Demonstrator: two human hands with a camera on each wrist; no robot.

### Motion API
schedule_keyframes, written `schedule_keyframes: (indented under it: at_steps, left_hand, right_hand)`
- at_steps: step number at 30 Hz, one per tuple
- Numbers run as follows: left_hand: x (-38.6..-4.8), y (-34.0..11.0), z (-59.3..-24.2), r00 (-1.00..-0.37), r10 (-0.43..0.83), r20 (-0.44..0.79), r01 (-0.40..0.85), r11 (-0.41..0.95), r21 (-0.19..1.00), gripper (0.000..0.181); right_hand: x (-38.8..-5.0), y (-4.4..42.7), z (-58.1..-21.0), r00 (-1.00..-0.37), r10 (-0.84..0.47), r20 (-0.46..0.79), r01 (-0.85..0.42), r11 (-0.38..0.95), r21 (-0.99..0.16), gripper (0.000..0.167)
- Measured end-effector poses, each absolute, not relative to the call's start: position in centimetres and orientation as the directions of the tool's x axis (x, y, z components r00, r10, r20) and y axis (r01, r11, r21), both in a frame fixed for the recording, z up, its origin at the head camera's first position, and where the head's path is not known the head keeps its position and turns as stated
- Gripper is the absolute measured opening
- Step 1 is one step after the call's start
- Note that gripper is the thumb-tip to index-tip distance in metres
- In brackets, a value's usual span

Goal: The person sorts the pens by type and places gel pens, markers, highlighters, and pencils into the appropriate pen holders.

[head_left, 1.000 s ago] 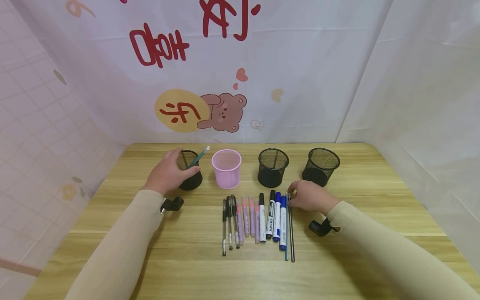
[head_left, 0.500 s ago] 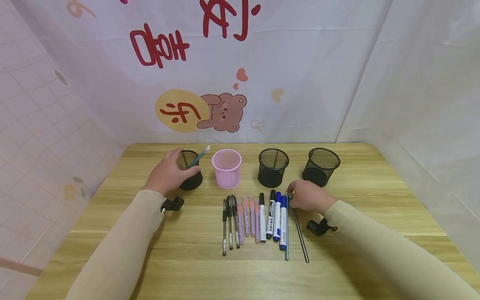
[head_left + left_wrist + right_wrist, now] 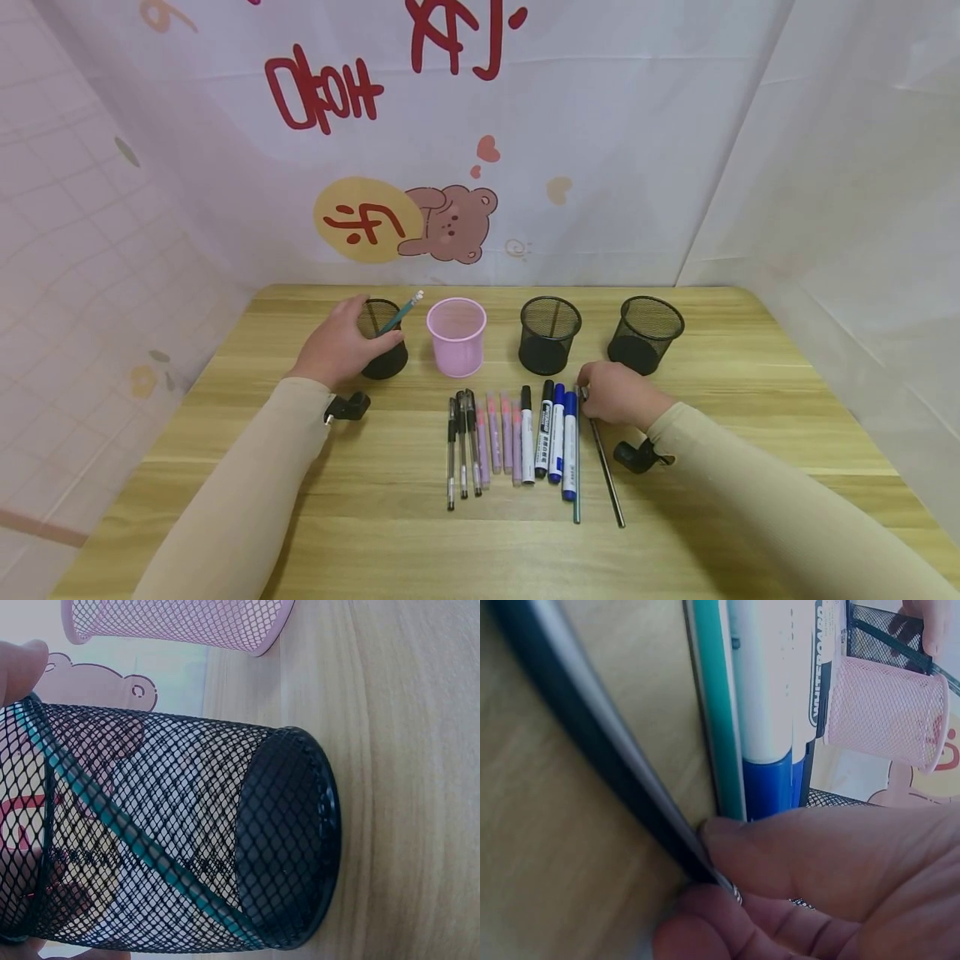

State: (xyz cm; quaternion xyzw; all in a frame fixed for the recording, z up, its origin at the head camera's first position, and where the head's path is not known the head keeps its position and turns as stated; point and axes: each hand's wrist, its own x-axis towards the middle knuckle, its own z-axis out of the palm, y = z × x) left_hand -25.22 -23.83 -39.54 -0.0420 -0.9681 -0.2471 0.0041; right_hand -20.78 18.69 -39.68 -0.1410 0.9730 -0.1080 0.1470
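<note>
My left hand grips the leftmost black mesh pen cup, thumb on the near side of its rim. A green pencil leans inside that cup, its white eraser end sticking out; the left wrist view shows it slanting down to the base. Lower right, my right hand pinches the top end of a dark striped pencil between thumb and fingers. That pencil slants on or just above the table. Beside it lies another green pencil, along the blue-capped whiteboard markers.
A pink mesh cup and two more black mesh cups, one in the middle and one at right, stand along the back. Black gel pens, pink-purple highlighters and black-capped markers lie in a row before them.
The dark pencil has swung apart from the green pencil, its lower end moving right, with my right hand at its top. My left hand stays on the cup.
</note>
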Motion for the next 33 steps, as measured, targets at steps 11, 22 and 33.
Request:
schedule_keyframes:
  at_steps: [11, 22, 33]
  left_hand:
    - [-24.8, -23.7, -39.0, -0.997, 0.082, 0.011, 0.077, 0.875, 0.478, 0.113]
    - [-24.7, -23.7, -39.0, -0.997, 0.077, 0.017, 0.076, 0.874, 0.48, 0.116]
    - [-24.7, -23.6, -38.9, -0.996, 0.085, 0.016, 0.082, 0.871, 0.485, 0.111]
  right_hand:
    - [-20.8, 18.8, -39.8, -0.92, -0.301, -0.251, -0.239, 0.939, -0.248, 0.037]
    - [-20.5, 19.1, -39.4, -0.928, -0.284, -0.24, -0.221, 0.94, -0.26, 0.04]
    - [-20.7, 19.3, -38.6, -0.939, -0.254, -0.231, -0.182, 0.938, -0.294, 0.036]
